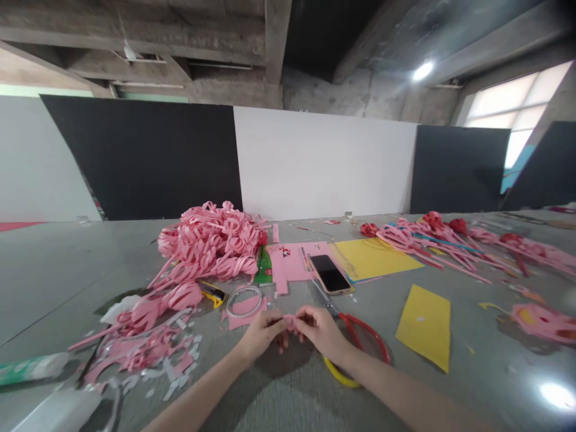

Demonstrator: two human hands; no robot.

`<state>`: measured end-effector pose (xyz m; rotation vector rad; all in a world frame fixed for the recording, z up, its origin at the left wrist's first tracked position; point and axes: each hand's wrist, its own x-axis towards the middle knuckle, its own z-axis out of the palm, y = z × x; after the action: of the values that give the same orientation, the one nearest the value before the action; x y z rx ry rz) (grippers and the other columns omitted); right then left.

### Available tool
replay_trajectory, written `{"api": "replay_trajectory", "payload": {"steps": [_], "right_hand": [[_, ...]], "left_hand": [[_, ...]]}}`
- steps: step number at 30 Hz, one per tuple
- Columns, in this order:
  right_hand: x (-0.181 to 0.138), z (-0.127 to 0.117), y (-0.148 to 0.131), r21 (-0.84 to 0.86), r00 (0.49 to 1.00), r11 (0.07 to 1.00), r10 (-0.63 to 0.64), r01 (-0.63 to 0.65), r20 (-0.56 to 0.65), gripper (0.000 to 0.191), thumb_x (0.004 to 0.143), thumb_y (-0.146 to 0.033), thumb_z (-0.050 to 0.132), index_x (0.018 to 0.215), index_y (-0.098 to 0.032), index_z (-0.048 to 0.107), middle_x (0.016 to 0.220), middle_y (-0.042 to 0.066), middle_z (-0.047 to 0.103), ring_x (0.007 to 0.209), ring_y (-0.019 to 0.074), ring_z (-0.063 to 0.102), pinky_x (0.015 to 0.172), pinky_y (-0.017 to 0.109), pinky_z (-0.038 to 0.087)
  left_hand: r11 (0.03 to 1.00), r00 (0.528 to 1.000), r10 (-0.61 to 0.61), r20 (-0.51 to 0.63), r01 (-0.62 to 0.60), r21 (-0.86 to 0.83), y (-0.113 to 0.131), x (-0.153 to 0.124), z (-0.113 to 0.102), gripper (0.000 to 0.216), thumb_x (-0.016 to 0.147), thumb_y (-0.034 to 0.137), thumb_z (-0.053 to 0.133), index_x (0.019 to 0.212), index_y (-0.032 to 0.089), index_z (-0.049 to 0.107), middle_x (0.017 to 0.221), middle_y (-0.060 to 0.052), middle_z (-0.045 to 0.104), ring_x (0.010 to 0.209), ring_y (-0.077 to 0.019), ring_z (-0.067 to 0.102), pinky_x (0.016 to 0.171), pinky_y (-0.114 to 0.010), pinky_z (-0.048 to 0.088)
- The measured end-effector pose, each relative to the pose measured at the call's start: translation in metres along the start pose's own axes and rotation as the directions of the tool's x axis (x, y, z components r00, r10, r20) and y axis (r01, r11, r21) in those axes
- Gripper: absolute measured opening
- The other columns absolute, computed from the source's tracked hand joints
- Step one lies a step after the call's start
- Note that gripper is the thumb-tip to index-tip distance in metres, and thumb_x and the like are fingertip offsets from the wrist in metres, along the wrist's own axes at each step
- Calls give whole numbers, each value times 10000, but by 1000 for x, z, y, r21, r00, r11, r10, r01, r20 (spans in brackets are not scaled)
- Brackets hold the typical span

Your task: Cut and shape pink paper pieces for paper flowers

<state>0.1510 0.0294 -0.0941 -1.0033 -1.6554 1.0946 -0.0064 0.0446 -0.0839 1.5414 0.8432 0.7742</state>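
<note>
Between my two hands is a small piece of pink paper [290,323], pinched from both sides above the grey table. My left hand [265,333] closes thumb and fingers on its left end. On its right end, my right hand [320,330] does the same. The fingers hide most of the paper, so its exact shape does not show. Scissors with red handles [371,336] lie partly under my right wrist, and a yellow loop [337,373] shows below that forearm. A roll of clear tape [243,301] rests on pink paper just beyond my left hand.
A heap of looped pink paper strips [213,240] stands at the back left, with a yellow utility knife [211,294] beside it. Scraps [157,354] litter the left. A phone [330,274], yellow sheets [425,324] and pink paper flowers [432,234] lie ahead and right.
</note>
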Motion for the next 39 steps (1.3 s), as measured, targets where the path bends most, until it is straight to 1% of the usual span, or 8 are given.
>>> {"api": "replay_trajectory", "payload": {"steps": [3, 6, 13, 21, 27, 32, 34, 39], "right_hand": [[2, -2, -1, 56, 999, 998, 20, -18, -37, 217, 770, -348, 497, 694, -146, 515, 589, -9, 548, 481, 79, 492, 486, 198, 382], [3, -3, -3, 83, 997, 996, 49, -45, -53, 215, 757, -351, 513, 691, -146, 515, 578, -11, 551, 487, 79, 499, 489, 196, 387], [2, -3, -4, 121, 998, 991, 61, -60, -9, 211, 753, -341, 515, 676, -145, 509, 563, -18, 533, 469, 71, 479, 469, 189, 372], [3, -3, -4, 114, 996, 990, 78, -82, 38, 218, 742, -346, 523, 658, -146, 495, 574, -18, 529, 468, 69, 475, 470, 191, 372], [1, -4, -10, 185, 999, 981, 54, -53, 3, 236, 783, -316, 454, 634, -143, 515, 569, -14, 519, 487, 72, 478, 494, 198, 374], [1, -3, -8, 117, 997, 990, 77, -76, -3, 198, 743, -321, 516, 649, -147, 512, 567, -23, 523, 476, 68, 467, 471, 189, 361], [2, -4, -7, 102, 997, 992, 78, -75, -21, 210, 741, -333, 516, 641, -150, 498, 549, -28, 514, 461, 66, 459, 457, 186, 355], [2, -6, -6, 47, 999, 998, 36, -35, -26, 232, 760, -361, 499, 651, -156, 501, 554, -27, 521, 464, 69, 467, 470, 192, 366]], "left_hand": [[997, 997, 73, 19, -72, -7, 3, -1, 3, 291, 731, 418, 525, 732, 132, 580, 590, 0, 561, 493, -100, 506, 431, -203, 427], [994, 994, 105, 15, -105, 17, 2, -1, 5, 268, 728, 398, 536, 726, 132, 568, 601, 4, 550, 485, -93, 494, 428, -203, 423], [995, 994, 93, -48, -91, 52, 1, -1, 4, 277, 735, 385, 525, 619, 134, 542, 523, 21, 511, 429, -79, 458, 422, -193, 374], [998, 995, 61, -80, -63, -23, 8, -3, 4, 278, 704, 376, 550, 566, 137, 520, 462, 29, 468, 414, -79, 425, 400, -186, 341], [998, 995, 41, -90, -45, -44, 5, -2, 2, 248, 694, 302, 550, 518, 139, 488, 425, 34, 445, 386, -70, 400, 378, -176, 301], [999, 997, 34, -75, -36, -16, 4, -2, 2, 241, 694, 331, 549, 554, 140, 509, 434, 38, 443, 389, -74, 403, 373, -177, 303], [998, 995, 62, -84, -62, 3, 3, -1, 4, 266, 703, 353, 543, 547, 146, 487, 442, 41, 433, 398, -74, 403, 381, -179, 312], [990, 989, 130, -67, -126, 66, 1, 0, 7, 302, 771, 431, 446, 645, 160, 484, 525, 38, 453, 424, -75, 416, 404, -184, 338]]}}
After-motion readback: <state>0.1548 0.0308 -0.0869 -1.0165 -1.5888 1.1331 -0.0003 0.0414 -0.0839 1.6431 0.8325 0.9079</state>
